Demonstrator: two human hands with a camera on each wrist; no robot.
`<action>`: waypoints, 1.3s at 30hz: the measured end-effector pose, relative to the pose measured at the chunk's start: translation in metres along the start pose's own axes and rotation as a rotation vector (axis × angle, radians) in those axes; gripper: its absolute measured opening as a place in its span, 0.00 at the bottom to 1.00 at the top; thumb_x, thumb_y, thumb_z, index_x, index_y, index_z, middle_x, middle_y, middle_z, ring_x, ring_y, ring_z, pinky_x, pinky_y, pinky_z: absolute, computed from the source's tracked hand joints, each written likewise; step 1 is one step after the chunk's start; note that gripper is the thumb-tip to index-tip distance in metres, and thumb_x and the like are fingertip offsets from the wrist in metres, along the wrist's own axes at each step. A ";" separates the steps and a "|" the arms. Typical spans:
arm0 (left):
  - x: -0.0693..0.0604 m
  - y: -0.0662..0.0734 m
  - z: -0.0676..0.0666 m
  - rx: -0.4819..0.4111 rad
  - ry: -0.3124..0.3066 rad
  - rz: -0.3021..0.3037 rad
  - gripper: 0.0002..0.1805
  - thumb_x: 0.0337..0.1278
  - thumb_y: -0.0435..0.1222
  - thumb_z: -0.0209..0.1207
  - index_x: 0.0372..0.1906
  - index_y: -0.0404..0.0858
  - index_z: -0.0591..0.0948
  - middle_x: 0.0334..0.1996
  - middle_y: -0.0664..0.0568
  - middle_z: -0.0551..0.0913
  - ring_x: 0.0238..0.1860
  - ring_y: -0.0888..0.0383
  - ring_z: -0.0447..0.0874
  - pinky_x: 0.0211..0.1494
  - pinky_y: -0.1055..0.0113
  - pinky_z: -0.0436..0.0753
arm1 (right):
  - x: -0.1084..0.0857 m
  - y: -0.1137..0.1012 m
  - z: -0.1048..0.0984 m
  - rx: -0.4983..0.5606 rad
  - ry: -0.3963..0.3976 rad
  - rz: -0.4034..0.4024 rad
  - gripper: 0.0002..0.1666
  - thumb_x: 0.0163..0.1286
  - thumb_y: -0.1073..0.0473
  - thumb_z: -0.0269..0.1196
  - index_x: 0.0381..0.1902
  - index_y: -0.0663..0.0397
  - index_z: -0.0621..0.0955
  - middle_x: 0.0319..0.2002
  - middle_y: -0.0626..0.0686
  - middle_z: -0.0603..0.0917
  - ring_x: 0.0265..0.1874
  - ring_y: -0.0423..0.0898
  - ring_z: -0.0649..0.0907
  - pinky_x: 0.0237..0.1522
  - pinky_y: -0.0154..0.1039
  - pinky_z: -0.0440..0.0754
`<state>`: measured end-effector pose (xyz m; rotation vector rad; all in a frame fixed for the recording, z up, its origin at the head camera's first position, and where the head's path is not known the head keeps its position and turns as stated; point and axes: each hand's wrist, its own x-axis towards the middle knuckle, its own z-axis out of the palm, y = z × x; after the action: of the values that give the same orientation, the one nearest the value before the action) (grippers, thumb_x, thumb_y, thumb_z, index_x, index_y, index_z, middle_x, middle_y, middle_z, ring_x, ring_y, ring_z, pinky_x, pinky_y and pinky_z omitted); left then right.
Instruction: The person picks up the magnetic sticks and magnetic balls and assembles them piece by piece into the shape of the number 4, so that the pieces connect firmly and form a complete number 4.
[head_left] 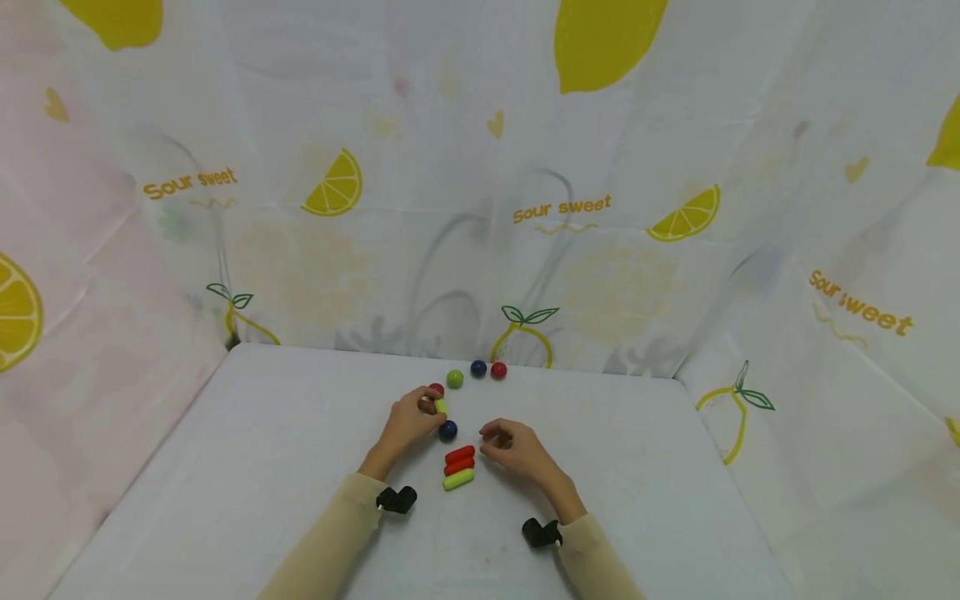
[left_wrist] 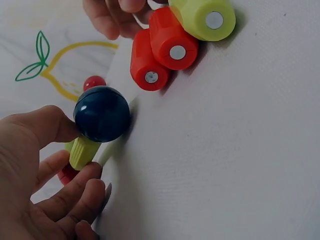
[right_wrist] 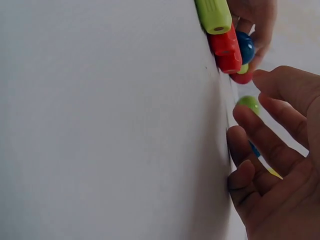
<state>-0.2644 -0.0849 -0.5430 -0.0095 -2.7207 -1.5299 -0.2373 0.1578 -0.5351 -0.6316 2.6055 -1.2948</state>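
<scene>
My left hand (head_left: 408, 421) pinches a yellow-green rod (head_left: 441, 407) standing between a dark blue ball (head_left: 447, 430) and a red ball (head_left: 437, 389). In the left wrist view, the thumb is beside the blue ball (left_wrist: 102, 115), and fingers lie along the rod (left_wrist: 84, 152). Whether the thumb presses the ball or the rod is hard to tell. Relaxed and holding nothing, my right hand (head_left: 521, 450) hovers just right of two red rods (head_left: 460, 454) and another yellow-green rod (head_left: 458, 479), laid side by side. Pale discs show on these rods' ends in the left wrist view.
Behind the hands, a green ball (head_left: 454, 378), a second dark blue ball (head_left: 478, 367) and a second red ball (head_left: 498, 370) sit near the far edge of the white table (head_left: 622, 467). A lemon-print curtain (head_left: 420, 275) encloses the back and sides.
</scene>
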 end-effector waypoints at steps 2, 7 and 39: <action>0.001 -0.001 0.000 0.012 -0.011 -0.001 0.17 0.56 0.37 0.70 0.50 0.41 0.83 0.37 0.48 0.86 0.39 0.54 0.80 0.41 0.63 0.77 | -0.002 0.002 -0.002 0.002 -0.009 0.002 0.14 0.70 0.58 0.68 0.51 0.56 0.84 0.44 0.51 0.87 0.40 0.43 0.83 0.43 0.31 0.81; 0.003 -0.003 0.001 0.031 -0.007 -0.006 0.17 0.58 0.42 0.72 0.49 0.41 0.83 0.35 0.50 0.85 0.39 0.55 0.79 0.42 0.63 0.77 | -0.005 0.004 -0.004 0.004 -0.029 0.010 0.14 0.70 0.58 0.68 0.52 0.55 0.84 0.45 0.50 0.87 0.41 0.43 0.82 0.44 0.31 0.80; 0.006 -0.011 -0.016 0.001 -0.164 0.048 0.18 0.57 0.39 0.74 0.51 0.41 0.84 0.44 0.48 0.88 0.43 0.55 0.81 0.47 0.62 0.80 | 0.022 -0.005 -0.002 -0.125 -0.267 -0.141 0.15 0.72 0.64 0.64 0.56 0.55 0.84 0.51 0.51 0.86 0.48 0.44 0.80 0.56 0.37 0.80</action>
<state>-0.2701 -0.1048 -0.5439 -0.2078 -2.8213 -1.5818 -0.2564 0.1474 -0.5292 -0.9540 2.4708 -1.0068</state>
